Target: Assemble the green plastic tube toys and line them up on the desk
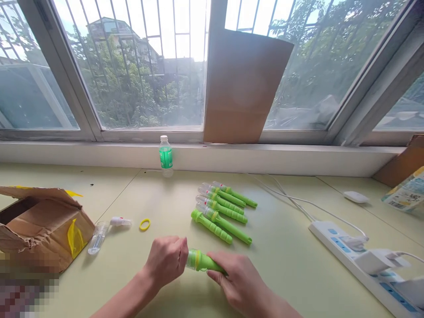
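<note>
Near the front of the table, both hands hold one green plastic tube (213, 264) with a yellow ring and a clear cap (191, 259). My left hand (167, 258) is closed around the cap, hiding most of it. The green handle end sits in the grip of my right hand (238, 276). Just beyond lie several similar capped green tubes (228, 211), side by side, and one uncapped green tube (212, 226) with a threaded end. To the left are a loose yellow ring (145, 225), a white piece with a clear tip (119, 221) and a loose clear cap (98, 238).
An open cardboard box (46, 225) stands at the left. A bottle with a green label (166, 157) is by the window ledge. On the right lie a white power strip (351, 260) with plugs and cables, a small white object (355, 197) and a printed package (406, 192).
</note>
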`<state>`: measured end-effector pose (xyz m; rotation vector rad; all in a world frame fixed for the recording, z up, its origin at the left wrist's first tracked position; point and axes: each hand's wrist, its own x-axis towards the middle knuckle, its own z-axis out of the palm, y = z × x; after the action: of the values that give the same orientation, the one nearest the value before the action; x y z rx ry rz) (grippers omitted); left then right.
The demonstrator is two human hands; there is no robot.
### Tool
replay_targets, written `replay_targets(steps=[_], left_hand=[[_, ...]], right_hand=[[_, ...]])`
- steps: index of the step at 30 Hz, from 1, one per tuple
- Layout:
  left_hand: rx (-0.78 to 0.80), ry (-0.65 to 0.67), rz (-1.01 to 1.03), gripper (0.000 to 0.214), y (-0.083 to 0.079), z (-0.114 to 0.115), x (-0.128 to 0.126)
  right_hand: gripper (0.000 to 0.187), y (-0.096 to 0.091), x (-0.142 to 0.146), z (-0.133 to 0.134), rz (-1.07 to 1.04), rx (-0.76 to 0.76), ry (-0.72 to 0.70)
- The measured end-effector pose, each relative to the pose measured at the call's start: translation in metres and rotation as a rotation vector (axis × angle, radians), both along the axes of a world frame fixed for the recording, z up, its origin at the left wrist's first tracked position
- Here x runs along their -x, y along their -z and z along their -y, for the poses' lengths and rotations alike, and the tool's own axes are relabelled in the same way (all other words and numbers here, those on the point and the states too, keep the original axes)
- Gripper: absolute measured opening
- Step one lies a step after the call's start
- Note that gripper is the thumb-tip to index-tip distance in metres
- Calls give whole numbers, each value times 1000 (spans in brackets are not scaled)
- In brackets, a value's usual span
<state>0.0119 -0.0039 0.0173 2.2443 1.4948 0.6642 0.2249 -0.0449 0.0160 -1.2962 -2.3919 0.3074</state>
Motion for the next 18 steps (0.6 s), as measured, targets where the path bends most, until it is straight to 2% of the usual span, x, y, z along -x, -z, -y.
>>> replay_targets(steps=[1,3,4,6,8,9,10,14,16,18], left_hand=[[2,-4,5,42,-1,0,-1],[27,-5,25,45,-3,0,-3],[86,-1,56,47,-4,0,-3],[313,-1,148,53,-7,2,-5],[539,-20,224,58,-9,3,-5],[572,-37,227,60,-9,4,-5],[523,-57,193,60,-9,4,-5],[138,-111,-10,54,-1,-1,-7],[66,-110,-49,52,3,-3,-8],[17,-94,-72,51,5,-3,-7]], right_hand=[[8,3,0,-2,25,-84,11],[14,9,-2,-5,99,-350,23],[18,11,-3,-6,139,-494,17],[25,11,-5,-7,197,-717,-17],[31,7,-6,-5,228,-814,-63],[32,4,-6,-3,243,-827,-86],[32,2,-6,-2,263,-833,-102],[29,2,-4,-1,376,-831,-93],[28,7,-3,-1,388,-807,-59],[25,10,-1,-1,340,-720,-24]])
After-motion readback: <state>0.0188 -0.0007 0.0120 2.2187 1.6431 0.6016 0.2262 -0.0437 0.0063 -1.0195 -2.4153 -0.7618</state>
